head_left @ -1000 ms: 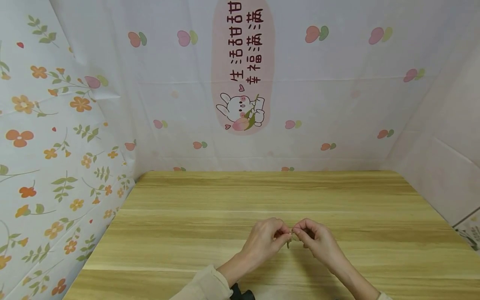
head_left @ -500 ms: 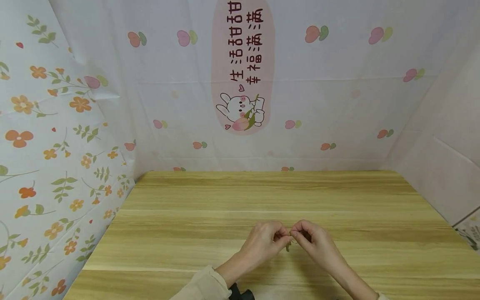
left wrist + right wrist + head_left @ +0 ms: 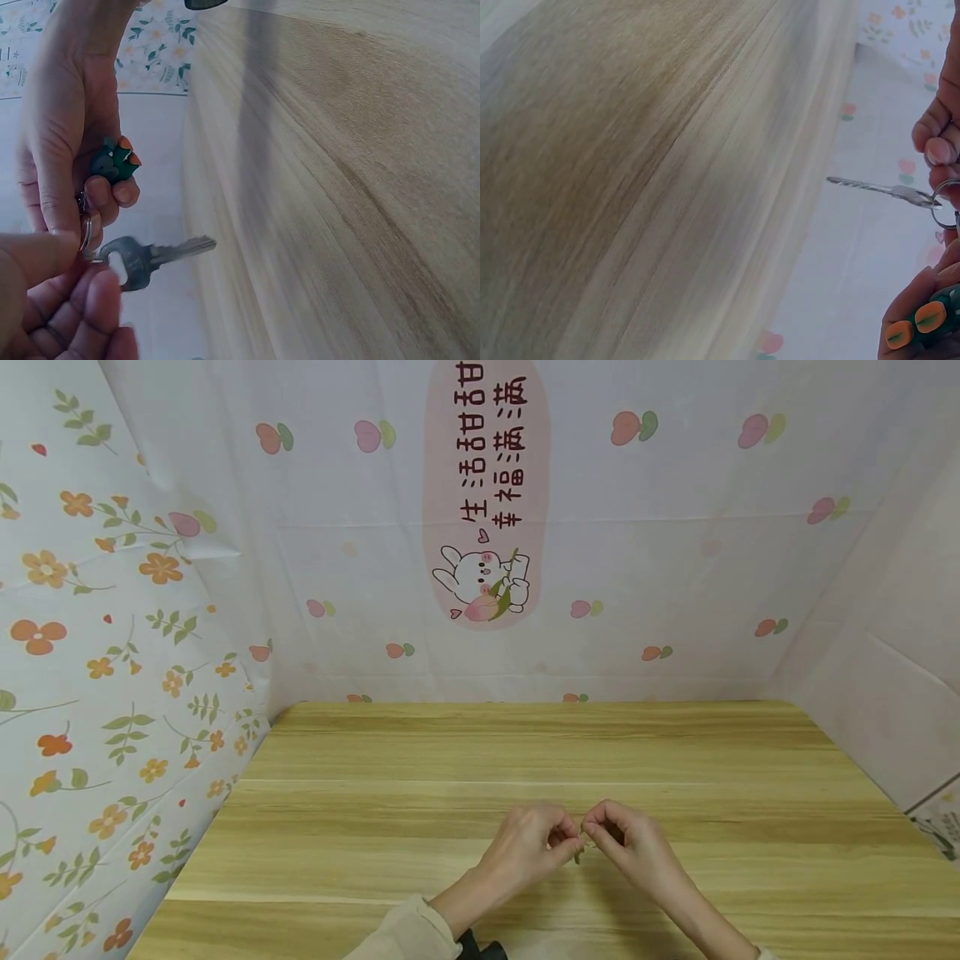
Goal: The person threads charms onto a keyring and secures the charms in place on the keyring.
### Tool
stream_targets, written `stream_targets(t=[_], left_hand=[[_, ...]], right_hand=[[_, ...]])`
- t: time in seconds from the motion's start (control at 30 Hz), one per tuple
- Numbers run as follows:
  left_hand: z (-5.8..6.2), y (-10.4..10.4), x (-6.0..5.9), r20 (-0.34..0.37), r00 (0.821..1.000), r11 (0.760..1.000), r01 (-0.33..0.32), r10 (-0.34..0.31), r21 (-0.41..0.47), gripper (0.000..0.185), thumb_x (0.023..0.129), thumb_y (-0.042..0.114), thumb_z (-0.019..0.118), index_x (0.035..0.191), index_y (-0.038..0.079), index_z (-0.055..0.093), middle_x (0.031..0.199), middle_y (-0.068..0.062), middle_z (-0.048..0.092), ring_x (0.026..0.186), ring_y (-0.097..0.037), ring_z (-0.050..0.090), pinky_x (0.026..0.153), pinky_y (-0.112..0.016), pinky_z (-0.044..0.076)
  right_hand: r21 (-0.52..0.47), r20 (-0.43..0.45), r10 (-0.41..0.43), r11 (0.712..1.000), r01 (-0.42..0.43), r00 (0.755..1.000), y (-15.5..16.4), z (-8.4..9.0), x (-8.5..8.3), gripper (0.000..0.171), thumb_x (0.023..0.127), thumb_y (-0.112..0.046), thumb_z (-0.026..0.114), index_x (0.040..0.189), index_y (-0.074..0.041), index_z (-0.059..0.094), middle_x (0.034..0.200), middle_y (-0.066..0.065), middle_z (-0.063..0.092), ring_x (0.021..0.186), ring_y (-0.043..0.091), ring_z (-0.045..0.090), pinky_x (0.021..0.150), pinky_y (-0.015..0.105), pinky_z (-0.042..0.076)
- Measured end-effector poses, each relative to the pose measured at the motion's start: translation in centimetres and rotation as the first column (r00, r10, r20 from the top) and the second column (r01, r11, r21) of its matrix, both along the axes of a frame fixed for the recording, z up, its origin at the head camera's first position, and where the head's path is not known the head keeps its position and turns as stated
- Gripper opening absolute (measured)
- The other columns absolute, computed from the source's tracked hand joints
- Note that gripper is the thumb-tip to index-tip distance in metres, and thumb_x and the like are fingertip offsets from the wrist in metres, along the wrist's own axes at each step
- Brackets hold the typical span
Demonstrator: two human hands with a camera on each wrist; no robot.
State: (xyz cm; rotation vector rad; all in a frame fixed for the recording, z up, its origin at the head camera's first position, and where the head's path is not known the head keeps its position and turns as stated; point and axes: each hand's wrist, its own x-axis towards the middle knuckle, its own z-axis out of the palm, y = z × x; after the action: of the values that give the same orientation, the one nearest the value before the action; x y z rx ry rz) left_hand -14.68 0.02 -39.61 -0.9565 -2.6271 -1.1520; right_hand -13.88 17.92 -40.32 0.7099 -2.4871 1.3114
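Observation:
Both hands meet low in the head view, fingertips close together around a small key ring (image 3: 933,213). The left hand (image 3: 528,843) pinches the ring between thumb and fingers. From the ring a metal key (image 3: 136,262) sticks out downward, its blade free above the table. The right hand (image 3: 633,842) also pinches at the ring, while its other fingers curl around a small green charm with orange parts (image 3: 114,161). In the right wrist view the key (image 3: 900,193) shows edge-on. Fingers hide part of the ring.
A wooden table (image 3: 375,818) lies under the hands. White cloth printed with fruit (image 3: 337,560) hangs behind it, and floral cloth (image 3: 112,693) on the left. A black object (image 3: 483,947) shows beside the left sleeve.
Both hands have come down very slightly since one second ago. The small hanging part between them has shifted a little, and both hands keep their pinch.

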Motion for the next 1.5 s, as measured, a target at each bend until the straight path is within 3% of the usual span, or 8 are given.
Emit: stream_targets(t=[0.2, 0.5, 0.7, 1.0, 1.27, 1.5], left_hand=[[0.03, -0.14, -0.07, 0.068, 0.997, 1.0, 0.021, -0.021, -0.001, 0.01, 0.089, 0.017, 0.065, 0.081, 0.012, 0.069, 0.071, 0.01, 0.063, 0.058, 0.01, 0.046, 0.052, -0.008, 0.041], [0.09, -0.17, 0.06, 0.024, 1.0, 1.0, -0.009, 0.009, 0.007, 0.01, 0.089, 0.017, 0.065, 0.08, 0.013, 0.068, 0.073, 0.01, 0.063, 0.06, 0.01, 0.047, 0.053, -0.008, 0.04], [0.29, -0.31, 0.14, 0.008, 1.0, 1.0, -0.004, 0.004, 0.024, 0.009, 0.089, 0.018, 0.066, 0.081, 0.014, 0.068, 0.075, 0.01, 0.063, 0.063, 0.009, 0.05, 0.059, -0.007, 0.041], [0.27, -0.49, 0.15, 0.021, 1.0, 1.0, 0.0, 0.0, -0.024, 0.009, 0.089, 0.016, 0.065, 0.081, 0.013, 0.068, 0.071, 0.01, 0.063, 0.058, 0.01, 0.047, 0.052, -0.006, 0.039], [0.36, -0.51, 0.26, -0.004, 1.0, 0.999, -0.027, 0.027, -0.039, 0.01, 0.088, 0.017, 0.067, 0.079, 0.014, 0.067, 0.069, 0.011, 0.062, 0.057, 0.01, 0.045, 0.051, -0.006, 0.037], [0.29, -0.56, 0.35, -0.043, 0.998, 0.999, -0.037, 0.035, -0.039, 0.01, 0.087, 0.018, 0.067, 0.078, 0.015, 0.067, 0.07, 0.011, 0.061, 0.059, 0.01, 0.045, 0.052, -0.006, 0.036]], right_hand=[[0.052, -0.127, -0.001, 0.999, 0.008, 0.992, -0.35, 0.05, 0.1, 0.02, 0.08, 0.009, 0.066, 0.079, -0.01, 0.06, 0.069, -0.009, 0.057, 0.055, -0.008, 0.037, 0.043, 0.017, 0.038], [0.011, -0.048, 0.0, 1.0, 0.0, 0.999, -0.26, 0.03, 0.08, 0.01, 0.086, 0.002, 0.063, 0.083, -0.007, 0.062, 0.075, -0.004, 0.063, 0.063, -0.004, 0.047, 0.051, 0.019, 0.045], [-0.011, -0.016, 0.002, 1.0, -0.003, 1.0, -0.21, 0.16, 0.04, 0.01, 0.087, 0.003, 0.061, 0.083, -0.006, 0.061, 0.074, -0.001, 0.063, 0.061, -0.004, 0.045, 0.049, 0.019, 0.043], [0.049, -0.149, 0.033, 0.998, -0.026, 0.988, -0.65, 0.11, 0.11, 0.021, 0.08, 0.01, 0.065, 0.08, -0.01, 0.06, 0.07, -0.003, 0.059, 0.056, -0.008, 0.038, 0.043, 0.016, 0.038], [0.011, -0.064, 0.016, 1.0, -0.016, 0.998, -0.66, 0.12, 0.21, 0.015, 0.085, 0.004, 0.063, 0.082, -0.01, 0.061, 0.074, -0.004, 0.063, 0.062, -0.004, 0.045, 0.048, 0.019, 0.042], [-0.016, 0.001, 0.012, 1.0, -0.012, 1.0, -0.51, 0.07, 0.15, 0.011, 0.087, 0.002, 0.061, 0.083, -0.008, 0.061, 0.074, 0.001, 0.062, 0.059, -0.003, 0.044, 0.047, 0.02, 0.041]])
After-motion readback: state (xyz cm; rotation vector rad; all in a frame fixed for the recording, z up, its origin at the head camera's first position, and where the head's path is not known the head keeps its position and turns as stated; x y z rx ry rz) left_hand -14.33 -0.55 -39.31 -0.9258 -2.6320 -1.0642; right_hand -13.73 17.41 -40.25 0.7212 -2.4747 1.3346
